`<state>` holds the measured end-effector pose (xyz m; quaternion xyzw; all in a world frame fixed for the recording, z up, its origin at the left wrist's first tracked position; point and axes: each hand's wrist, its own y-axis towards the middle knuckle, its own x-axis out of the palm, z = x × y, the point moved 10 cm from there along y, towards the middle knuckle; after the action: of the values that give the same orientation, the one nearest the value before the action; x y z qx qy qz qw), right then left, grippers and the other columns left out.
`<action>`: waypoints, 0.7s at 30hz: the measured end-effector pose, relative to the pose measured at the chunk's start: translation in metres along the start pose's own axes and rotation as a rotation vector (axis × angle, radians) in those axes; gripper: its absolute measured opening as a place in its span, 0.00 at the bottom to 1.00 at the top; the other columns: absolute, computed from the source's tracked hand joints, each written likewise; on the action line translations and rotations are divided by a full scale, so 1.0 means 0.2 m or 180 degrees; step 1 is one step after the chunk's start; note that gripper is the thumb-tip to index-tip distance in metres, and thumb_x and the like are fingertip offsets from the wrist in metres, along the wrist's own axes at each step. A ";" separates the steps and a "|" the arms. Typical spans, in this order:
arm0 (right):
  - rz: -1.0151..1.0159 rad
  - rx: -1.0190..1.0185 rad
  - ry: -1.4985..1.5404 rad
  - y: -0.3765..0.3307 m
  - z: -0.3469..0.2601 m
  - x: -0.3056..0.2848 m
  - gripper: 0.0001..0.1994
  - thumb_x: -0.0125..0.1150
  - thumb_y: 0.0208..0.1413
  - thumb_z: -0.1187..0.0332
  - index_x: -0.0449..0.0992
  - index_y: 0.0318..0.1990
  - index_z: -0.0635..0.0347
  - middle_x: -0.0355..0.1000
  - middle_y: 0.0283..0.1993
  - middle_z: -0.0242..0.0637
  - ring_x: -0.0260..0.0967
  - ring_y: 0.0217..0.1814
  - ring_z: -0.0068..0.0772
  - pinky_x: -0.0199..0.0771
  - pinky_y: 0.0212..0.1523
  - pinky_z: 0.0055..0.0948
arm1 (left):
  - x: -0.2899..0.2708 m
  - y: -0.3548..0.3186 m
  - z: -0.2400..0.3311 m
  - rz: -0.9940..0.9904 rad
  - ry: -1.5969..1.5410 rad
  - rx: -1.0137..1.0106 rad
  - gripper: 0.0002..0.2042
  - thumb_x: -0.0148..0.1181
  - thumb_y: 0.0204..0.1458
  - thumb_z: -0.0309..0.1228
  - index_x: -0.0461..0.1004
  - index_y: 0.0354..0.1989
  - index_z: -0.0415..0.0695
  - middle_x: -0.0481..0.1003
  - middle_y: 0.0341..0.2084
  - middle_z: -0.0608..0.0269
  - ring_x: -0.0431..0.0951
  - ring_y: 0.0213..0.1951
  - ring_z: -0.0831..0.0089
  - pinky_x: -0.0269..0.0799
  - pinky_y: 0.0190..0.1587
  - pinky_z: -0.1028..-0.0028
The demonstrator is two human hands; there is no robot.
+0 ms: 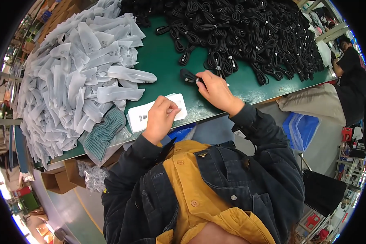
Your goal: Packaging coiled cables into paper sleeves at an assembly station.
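Head view only. Right hand [216,90] pinches a coiled black cable bundle [189,76] at its near end, fingers closed on it; bundle lies on the green tabletop [162,61], just off the fingertips, toward upper left of that hand. Long axis of bundle runs roughly left to right with a slight tilt, far end pointing away toward the bag heap. Left hand [160,118] rests closed on a flat white pouch [150,113], fingers curled and pressing on its top; pouch lies at the near tabletop edge, long axis also left to right. Bundle sits up and right of the pouch, near but apart, so the right hand is clearly the nearer one to it; left hand does not touch it. Big pile of coiled black cables [248,32] fills the far right of the tabletop, behind the right hand. Heap of empty white pouches [77,69] covers the left side. Teal cloth in a clear bag [103,136] lies left of the pouch at the edge. Another person in dark clothing [349,77] stands at far right.
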<state>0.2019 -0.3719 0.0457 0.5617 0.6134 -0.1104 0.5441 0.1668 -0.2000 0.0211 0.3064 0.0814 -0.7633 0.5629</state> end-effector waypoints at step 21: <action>-0.1358 0.0932 0.2182 -0.17 -0.14 0.04 0.14 0.62 0.58 0.69 0.78 0.51 0.59 0.68 0.28 0.37 0.66 0.26 0.33 0.66 0.26 0.28 | -0.10 -0.03 0.03 0.0179 -0.0987 -0.0127 0.04 0.61 0.53 0.18 0.72 0.34 0.37 0.75 0.33 0.63 0.73 0.37 0.76 0.69 0.42 0.77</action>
<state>0.1621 -0.3585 0.0338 0.4977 0.8390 -0.1133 0.1883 0.1627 -0.1855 0.0359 0.1758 0.0001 -0.7836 0.5959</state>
